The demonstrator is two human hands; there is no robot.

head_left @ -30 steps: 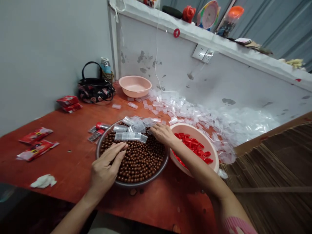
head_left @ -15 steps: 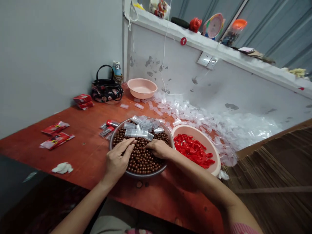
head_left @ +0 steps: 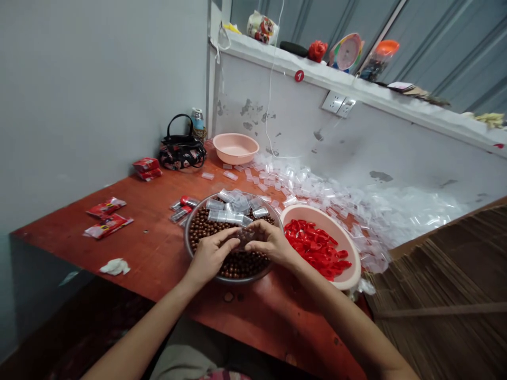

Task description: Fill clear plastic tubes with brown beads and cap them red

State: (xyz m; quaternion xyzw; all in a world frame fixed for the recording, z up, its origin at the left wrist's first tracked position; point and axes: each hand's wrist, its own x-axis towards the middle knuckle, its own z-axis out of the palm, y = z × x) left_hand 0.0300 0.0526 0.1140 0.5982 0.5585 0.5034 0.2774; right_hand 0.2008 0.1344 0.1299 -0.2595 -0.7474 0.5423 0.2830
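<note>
Right hand (head_left: 274,245): lifted from among the brown balls since the earlier frame, now facing the left hand (head_left: 212,257) above them.
Grip: thumb and fingers of each hand pinch opposite ends of a clear case (head_left: 244,240); its outline is faint, and whether it holds balls I cannot tell.
Balls (head_left: 236,267): round, glossy, partly covered by the hands.
Bowl (head_left: 237,281): round, grey, smooth-rimmed; its far edge hides behind loose clear sleeves (head_left: 227,216), stiff and shiny.
Basin (head_left: 355,258): pale pink plastic beside the bowl, holding curved red pieces (head_left: 317,248) that overlap too much to separate.
Heap (head_left: 412,208): thin clear plastic along the wall, blurring together.
Cardboard (head_left: 443,295): brown, ridged, cut off at the right.
Handbag (head_left: 182,154): flowered, partly hiding a bottle (head_left: 197,119).
</note>
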